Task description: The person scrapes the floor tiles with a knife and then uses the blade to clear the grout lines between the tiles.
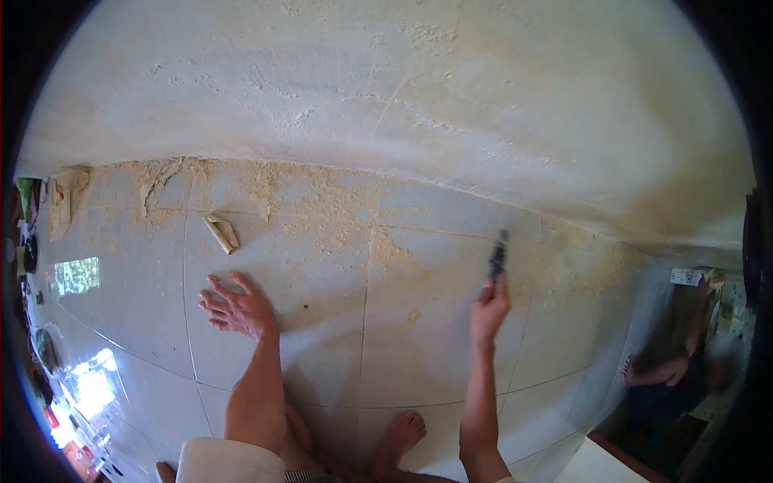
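My left hand (235, 307) lies flat on the tiled floor (338, 322), fingers spread, holding nothing. My right hand (489, 310) is raised over the floor and grips a small dark tool (498, 259) that sticks up toward the base of the wall (386, 88). The tool is blurred, so I cannot tell what kind it is. Pale dust and plaster crumbs (322, 205) lie scattered along the foot of the wall. A folded piece of sandpaper-like sheet (222, 233) rests on the floor just beyond my left hand. My bare foot (398, 439) shows between my arms.
A rough plastered wall fills the upper half of the view. Another person (672, 370) squats at the far right near a doorway. Clutter and bright reflections (88, 386) line the left edge of the floor.
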Demonstrator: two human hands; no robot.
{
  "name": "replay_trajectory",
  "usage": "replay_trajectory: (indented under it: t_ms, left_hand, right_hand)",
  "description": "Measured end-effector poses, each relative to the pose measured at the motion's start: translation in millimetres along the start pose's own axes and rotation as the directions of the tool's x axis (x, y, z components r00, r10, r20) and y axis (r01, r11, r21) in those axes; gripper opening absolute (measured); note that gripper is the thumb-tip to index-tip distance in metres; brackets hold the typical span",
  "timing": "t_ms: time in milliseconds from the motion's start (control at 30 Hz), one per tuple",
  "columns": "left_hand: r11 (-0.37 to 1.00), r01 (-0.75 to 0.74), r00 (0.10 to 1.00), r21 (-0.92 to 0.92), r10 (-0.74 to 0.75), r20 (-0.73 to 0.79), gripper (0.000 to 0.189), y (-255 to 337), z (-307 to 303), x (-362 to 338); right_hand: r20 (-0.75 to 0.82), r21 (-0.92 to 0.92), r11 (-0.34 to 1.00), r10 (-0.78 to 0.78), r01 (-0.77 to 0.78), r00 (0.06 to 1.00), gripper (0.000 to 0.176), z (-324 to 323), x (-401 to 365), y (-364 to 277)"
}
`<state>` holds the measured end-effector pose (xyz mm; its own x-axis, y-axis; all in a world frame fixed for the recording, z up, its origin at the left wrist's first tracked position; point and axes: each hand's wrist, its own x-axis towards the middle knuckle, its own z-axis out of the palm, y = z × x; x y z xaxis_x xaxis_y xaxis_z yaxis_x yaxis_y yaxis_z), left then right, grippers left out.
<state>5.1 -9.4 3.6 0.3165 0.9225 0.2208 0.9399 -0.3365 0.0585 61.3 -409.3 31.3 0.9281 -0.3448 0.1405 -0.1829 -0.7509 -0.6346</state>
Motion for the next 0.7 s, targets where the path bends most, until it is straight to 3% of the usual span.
replay_trajectory:
  t_ms: [133,233,300,367,433,467,700]
  left_hand:
    - [1.000,0.007,1.000,0.007,-0.007,-0.003,0.060,2.0,-1.3,0.1]
    - [1.000,0.018,1.000,0.005,-0.018,0.025,0.060,3.6,-5.7,-0.4]
    - [1.000,0.026,0.998,0.009,-0.027,0.048,0.060,9.5,-14.6,-0.1]
    - [0.999,0.046,0.996,0.010,-0.047,0.076,0.060,8.9,-16.1,1.3]
    - [1.000,0.009,0.999,0.012,-0.009,0.039,0.060,6.2,-10.7,0.4]
    - [1.000,0.016,0.999,0.013,-0.016,0.036,0.060,6.0,-9.4,1.2]
    - [1.000,0.011,0.999,0.001,-0.011,0.043,0.058,5.9,-12.4,0.4]
  right_hand:
    - [0.398,0.072,0.975,-0.223,0.212,0.890,0.042,36.2,-52.3,-70.4]
    - [0.545,0.132,0.981,-0.194,0.145,0.816,0.043,25.0,-50.1,-113.3]
    - [0.266,0.144,0.944,-0.325,0.295,0.908,0.037,22.1,-30.8,-109.5]
    - [0.075,0.006,0.943,-0.331,0.332,0.941,0.035,14.7,4.6,-86.8]
    - [0.042,-0.098,0.982,-0.160,0.164,0.986,0.035,-6.3,37.9,-61.3]
    - [0.014,-0.162,0.959,-0.232,0.231,0.973,0.035,-17.1,50.8,-58.8]
    - [0.000,-0.200,0.967,-0.159,0.156,0.987,0.036,-14.4,37.6,-57.6]
